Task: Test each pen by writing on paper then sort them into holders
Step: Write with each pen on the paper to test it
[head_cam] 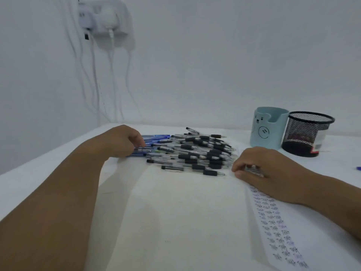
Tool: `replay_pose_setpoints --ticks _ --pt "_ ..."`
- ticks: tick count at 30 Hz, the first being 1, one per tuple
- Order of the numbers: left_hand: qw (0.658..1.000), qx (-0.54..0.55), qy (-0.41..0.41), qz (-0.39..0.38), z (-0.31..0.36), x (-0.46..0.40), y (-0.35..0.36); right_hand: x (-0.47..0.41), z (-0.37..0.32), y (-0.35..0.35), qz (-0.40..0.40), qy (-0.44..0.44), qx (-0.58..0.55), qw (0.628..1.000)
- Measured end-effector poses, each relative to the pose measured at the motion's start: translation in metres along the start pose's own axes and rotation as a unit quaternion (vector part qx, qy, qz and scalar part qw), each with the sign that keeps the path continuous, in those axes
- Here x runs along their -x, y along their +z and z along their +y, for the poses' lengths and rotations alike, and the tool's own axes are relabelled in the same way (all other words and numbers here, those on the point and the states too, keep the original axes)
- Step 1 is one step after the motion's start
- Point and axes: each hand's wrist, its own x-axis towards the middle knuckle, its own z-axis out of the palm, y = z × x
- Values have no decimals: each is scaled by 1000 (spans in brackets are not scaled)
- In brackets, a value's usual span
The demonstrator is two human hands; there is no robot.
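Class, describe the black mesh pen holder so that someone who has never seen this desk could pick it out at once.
Start at the white table and look to its far right corner by the wall. Two cups stand there side by side, beyond the right hand. The black mesh pen holder is the right one: see-through wire with a solid rim and base, unlike the solid pale blue bear-face holder to its left.

Two holders (269, 130), one paper (277, 227), many pens (195, 151)

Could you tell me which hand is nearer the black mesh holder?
Right. The right hand rests just left of the black mesh holder; the left hand is across the pen pile.
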Motion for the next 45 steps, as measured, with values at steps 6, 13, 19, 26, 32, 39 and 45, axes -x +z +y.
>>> replay_pose_setpoints --ticks 6,13,19,26,32,39,45 --pt "999 6 25 22 -5 -4 7 0 2 5 16 -4 -17 1000" --pt "994 49 57 78 -8 -7 19 2 3 6 22 8 -40 999" --pt "996 50 34 61 -6 -6 14 4 3 6 20 9 -44 999" --pt "996 62 59 33 -10 -7 17 3 3 6 16 14 -35 999" --pt "988 42 116 90 -16 -15 25 3 1 5 17 22 -32 999" --pt "980 81 117 137 3 -11 16 4 -1 4 18 23 -23 999" --pt "950 236 176 107 48 3 23 4 -17 -2 59 63 -54 995"
